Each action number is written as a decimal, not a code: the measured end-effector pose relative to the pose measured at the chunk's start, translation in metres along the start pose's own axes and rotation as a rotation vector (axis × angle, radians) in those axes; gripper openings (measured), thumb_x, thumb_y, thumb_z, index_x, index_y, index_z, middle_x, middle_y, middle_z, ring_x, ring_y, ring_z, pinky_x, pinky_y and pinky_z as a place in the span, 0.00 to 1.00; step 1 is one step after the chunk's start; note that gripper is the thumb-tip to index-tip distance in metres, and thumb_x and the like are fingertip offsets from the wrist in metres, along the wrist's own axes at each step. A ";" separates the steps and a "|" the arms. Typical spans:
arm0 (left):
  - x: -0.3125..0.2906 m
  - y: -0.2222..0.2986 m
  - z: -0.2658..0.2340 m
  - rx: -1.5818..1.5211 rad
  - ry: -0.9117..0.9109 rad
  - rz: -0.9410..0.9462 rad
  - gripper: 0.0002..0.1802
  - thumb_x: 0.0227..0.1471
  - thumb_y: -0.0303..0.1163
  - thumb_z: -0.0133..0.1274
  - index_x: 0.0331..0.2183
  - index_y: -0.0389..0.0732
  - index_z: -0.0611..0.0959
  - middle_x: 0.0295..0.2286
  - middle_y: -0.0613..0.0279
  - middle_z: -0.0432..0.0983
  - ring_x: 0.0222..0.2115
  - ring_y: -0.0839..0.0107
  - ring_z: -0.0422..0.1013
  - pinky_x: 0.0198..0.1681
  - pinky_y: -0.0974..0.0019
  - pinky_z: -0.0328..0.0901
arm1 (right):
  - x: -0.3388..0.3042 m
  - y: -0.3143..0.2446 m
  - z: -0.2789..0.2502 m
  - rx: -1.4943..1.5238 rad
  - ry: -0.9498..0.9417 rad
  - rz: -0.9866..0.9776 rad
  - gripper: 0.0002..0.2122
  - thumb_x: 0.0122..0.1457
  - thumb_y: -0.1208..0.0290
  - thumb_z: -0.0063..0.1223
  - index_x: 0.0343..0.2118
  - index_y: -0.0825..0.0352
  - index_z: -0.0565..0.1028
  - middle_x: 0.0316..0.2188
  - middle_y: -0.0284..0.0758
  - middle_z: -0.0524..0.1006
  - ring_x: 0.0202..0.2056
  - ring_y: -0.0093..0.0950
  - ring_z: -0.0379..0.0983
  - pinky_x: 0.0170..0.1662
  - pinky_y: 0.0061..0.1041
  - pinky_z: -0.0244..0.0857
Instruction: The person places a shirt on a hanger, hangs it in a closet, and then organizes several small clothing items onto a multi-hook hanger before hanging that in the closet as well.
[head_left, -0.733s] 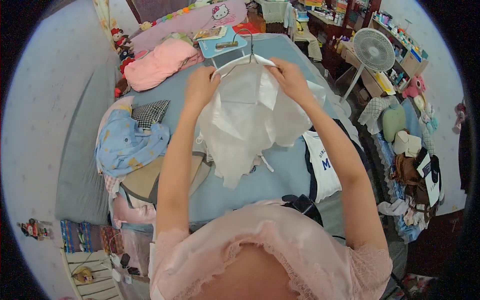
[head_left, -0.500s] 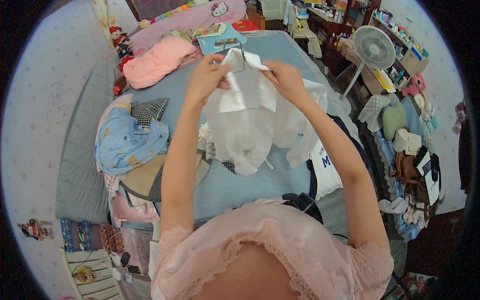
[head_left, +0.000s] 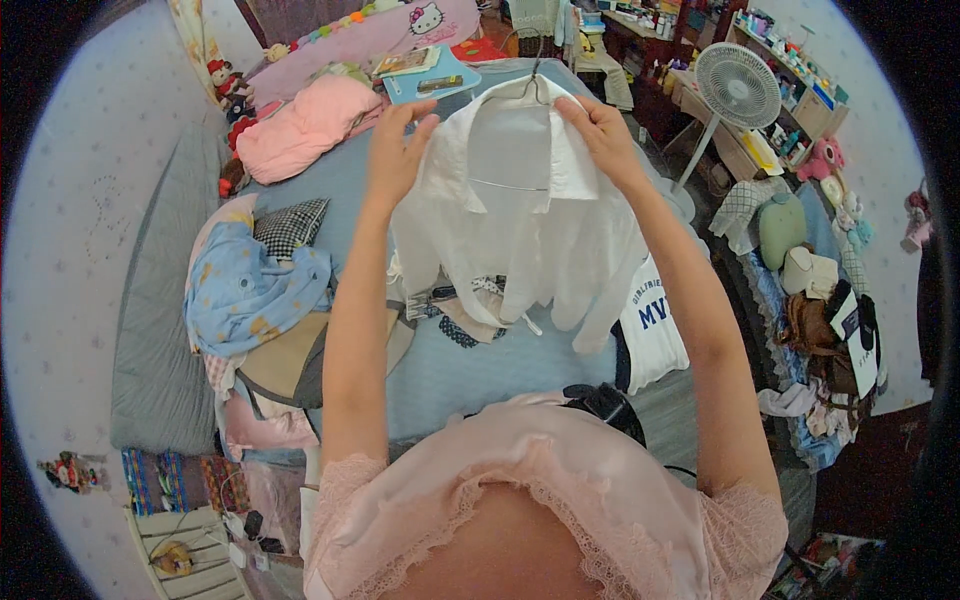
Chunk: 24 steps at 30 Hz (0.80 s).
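Observation:
A sheer white collared shirt [head_left: 520, 250] hangs over the bed, spread on a thin wire hanger [head_left: 537, 68] whose dark hook rises above the collar. On the collar's right side, my right hand [head_left: 608, 145] grips the shirt fabric between thumb and fingers. My left hand [head_left: 398, 155] is beside the shirt's left shoulder, its thumb and fingers apart. The hanger's lower bar shows through the open neck. Beneath the shirt lie a beige and dark dotted garment [head_left: 470, 320] and some clips, partly hidden.
A blue-grey bed [head_left: 430, 375] holds a white top with dark lettering [head_left: 655, 330], a blue patterned garment [head_left: 255, 290], a checked cushion [head_left: 291, 228] and a pink bundle [head_left: 310, 125]. A small blue table [head_left: 440, 72] stands at the far end. To the right is a white fan [head_left: 738, 86].
The shirt has opened out on the hanger, and its collar now spreads wide. My left hand has come off the collar; my right hand has shifted slightly right and up.

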<state>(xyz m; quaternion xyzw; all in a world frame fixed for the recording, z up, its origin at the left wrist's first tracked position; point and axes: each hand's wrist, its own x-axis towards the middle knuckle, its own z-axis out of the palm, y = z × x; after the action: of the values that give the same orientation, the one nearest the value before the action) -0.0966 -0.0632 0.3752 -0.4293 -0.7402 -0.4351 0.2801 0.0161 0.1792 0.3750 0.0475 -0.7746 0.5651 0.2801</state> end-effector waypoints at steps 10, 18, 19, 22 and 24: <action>-0.002 0.040 0.020 -0.036 -0.075 -0.005 0.16 0.42 0.36 0.55 0.34 0.39 0.75 0.30 0.56 0.72 0.30 0.59 0.68 0.32 0.66 0.62 | 0.001 0.002 -0.003 0.132 -0.088 0.147 0.15 0.56 0.58 0.44 0.30 0.67 0.75 0.21 0.22 0.72 0.21 0.10 0.63 0.24 0.12 0.56; -0.005 0.045 0.023 0.200 0.093 0.069 0.17 0.38 0.30 0.56 0.36 0.45 0.74 0.28 0.61 0.71 0.24 0.62 0.69 0.27 0.66 0.64 | 0.002 0.007 -0.002 0.116 -0.033 0.268 0.14 0.54 0.60 0.47 0.30 0.68 0.75 0.22 0.23 0.72 0.22 0.11 0.63 0.27 0.13 0.57; -0.004 0.048 0.022 0.228 0.121 0.098 0.17 0.38 0.29 0.55 0.36 0.45 0.74 0.27 0.62 0.71 0.24 0.63 0.69 0.27 0.67 0.64 | 0.002 0.005 -0.002 0.112 -0.021 0.275 0.14 0.53 0.60 0.47 0.30 0.68 0.75 0.22 0.24 0.72 0.22 0.12 0.63 0.27 0.13 0.57; 0.002 0.049 0.020 0.206 0.230 0.116 0.17 0.37 0.28 0.54 0.36 0.46 0.75 0.26 0.63 0.71 0.25 0.66 0.70 0.28 0.68 0.64 | 0.000 0.000 -0.004 0.054 -0.041 0.284 0.13 0.53 0.61 0.47 0.29 0.68 0.75 0.21 0.24 0.72 0.22 0.12 0.63 0.26 0.13 0.56; 0.004 0.048 0.021 0.162 0.277 0.093 0.16 0.37 0.28 0.53 0.35 0.45 0.76 0.26 0.63 0.71 0.25 0.68 0.71 0.28 0.68 0.64 | 0.003 0.007 -0.005 -0.008 -0.063 0.245 0.13 0.53 0.61 0.47 0.27 0.68 0.76 0.21 0.23 0.72 0.21 0.12 0.63 0.26 0.13 0.56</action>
<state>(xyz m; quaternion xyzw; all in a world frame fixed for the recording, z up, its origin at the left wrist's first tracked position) -0.0575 -0.0312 0.3884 -0.3749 -0.7064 -0.4157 0.4331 0.0133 0.1872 0.3714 -0.0309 -0.7854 0.5901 0.1845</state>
